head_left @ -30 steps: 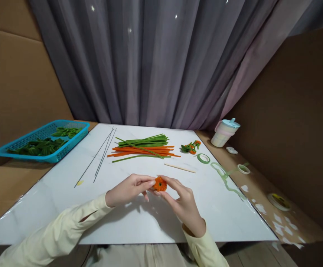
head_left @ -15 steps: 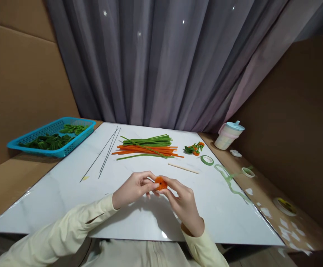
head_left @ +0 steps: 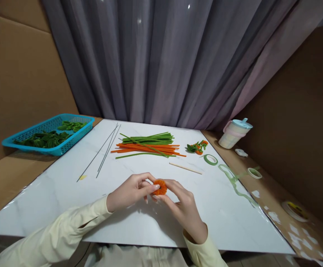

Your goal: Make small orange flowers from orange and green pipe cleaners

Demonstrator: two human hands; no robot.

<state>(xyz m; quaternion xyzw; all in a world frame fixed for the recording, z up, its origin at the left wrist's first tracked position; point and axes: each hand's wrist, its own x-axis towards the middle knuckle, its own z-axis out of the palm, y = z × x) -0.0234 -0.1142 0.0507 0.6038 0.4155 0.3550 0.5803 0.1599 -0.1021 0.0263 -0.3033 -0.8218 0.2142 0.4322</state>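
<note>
Pinching a small orange coil [head_left: 159, 187] between them, the left hand [head_left: 130, 191] and right hand [head_left: 182, 207] close their fingertips on it just above the white table [head_left: 67, 185], near the front edge, with green and orange sticks [head_left: 147, 145] beyond.

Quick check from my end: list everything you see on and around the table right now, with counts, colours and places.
orange coil: one, orange, pinched between both hands.
orange stems: a bundle, orange, table centre.
green stems: a bundle, green, beside and across the orange ones.
wires: several, dark, left of the stems.
wooden stick: one, pale, right of centre.
tape rolls: two seen, green, right edge.
basket: one, blue, far left, holding green pieces.
cup: one, pale with blue lid, far right.
left hand: fingertips on the coil.
right hand: fingertips on the coil.
</note>
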